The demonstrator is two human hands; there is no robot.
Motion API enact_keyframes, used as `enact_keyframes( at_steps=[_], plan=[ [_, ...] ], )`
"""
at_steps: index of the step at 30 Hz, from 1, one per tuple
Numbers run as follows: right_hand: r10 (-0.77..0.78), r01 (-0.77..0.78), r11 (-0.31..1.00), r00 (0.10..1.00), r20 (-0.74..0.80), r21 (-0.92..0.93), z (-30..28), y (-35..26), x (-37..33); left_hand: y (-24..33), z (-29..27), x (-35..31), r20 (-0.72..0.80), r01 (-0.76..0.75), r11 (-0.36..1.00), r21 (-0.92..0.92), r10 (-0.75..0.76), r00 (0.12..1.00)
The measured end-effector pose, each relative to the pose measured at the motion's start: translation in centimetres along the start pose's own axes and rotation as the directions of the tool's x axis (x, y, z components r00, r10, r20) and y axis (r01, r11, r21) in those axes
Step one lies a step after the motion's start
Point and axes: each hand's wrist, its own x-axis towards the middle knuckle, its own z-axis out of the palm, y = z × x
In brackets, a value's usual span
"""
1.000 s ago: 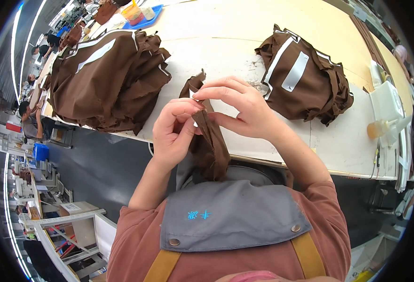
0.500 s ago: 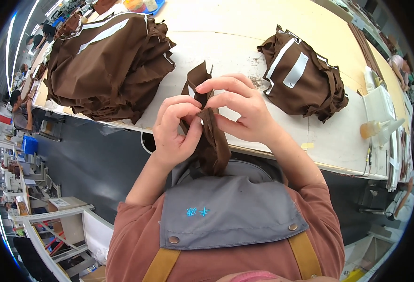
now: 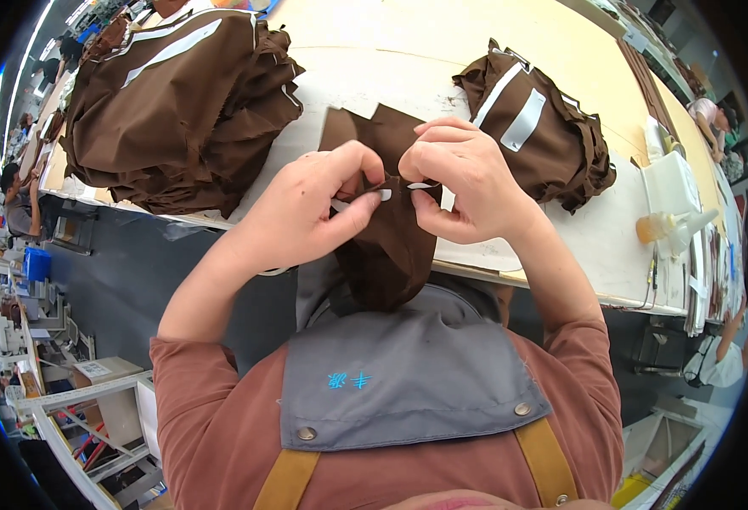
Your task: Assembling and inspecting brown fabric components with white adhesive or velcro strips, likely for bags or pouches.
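A brown fabric piece (image 3: 386, 246) with a thin white strip hangs in front of my chest, over the near edge of the cream worktable (image 3: 374, 51). My left hand (image 3: 314, 212) pinches its upper edge from the left, thumb and fingers closed on the cloth. From the right, my right hand (image 3: 459, 183) pinches the same edge, its fingertips almost touching those of the left. The lower end of the piece drapes onto my grey apron bib (image 3: 408, 374).
A large stack of brown fabric pieces with white strips (image 3: 178, 102) lies on the table's left part. A smaller brown stack (image 3: 544, 127) lies to the right. A plastic bottle with amber liquid (image 3: 671, 228) stands at the far right. Other people sit at the edges.
The camera has moved closer, so hands and cloth look larger. My hands have shifted along the cloth's top edge and hold it flatter over the table edge.
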Motion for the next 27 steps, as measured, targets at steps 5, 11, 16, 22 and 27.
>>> enact_keyframes(
  at_steps=[5,11,16,22,27],
  plan=[
    [0.158,-0.175,0.957,0.983,0.090,0.231,-0.2,0.1,-0.1,-0.8,0.2,0.6,-0.094,-0.372,0.855,0.362,0.430,0.898],
    [0.195,-0.234,0.870,0.972,0.133,0.434,-0.4,0.9,-0.4,0.4,-0.2,0.1,0.073,0.006,0.950,-0.312,0.018,0.997],
    [0.229,-0.272,0.845,0.962,0.147,0.460,-0.4,0.8,-0.5,0.2,0.3,-0.1,0.116,0.173,0.880,-0.442,-0.135,0.984],
    [0.181,-0.173,0.984,0.949,-0.258,0.051,-0.6,-2.0,-0.5,0.0,0.9,-0.1,0.026,0.173,0.857,-0.486,-0.183,0.983],
    [0.451,-0.417,0.888,0.874,-0.181,0.195,1.5,-4.2,-1.9,0.4,1.8,0.3,-0.010,0.207,0.845,-0.493,-0.244,0.970]
  ],
)
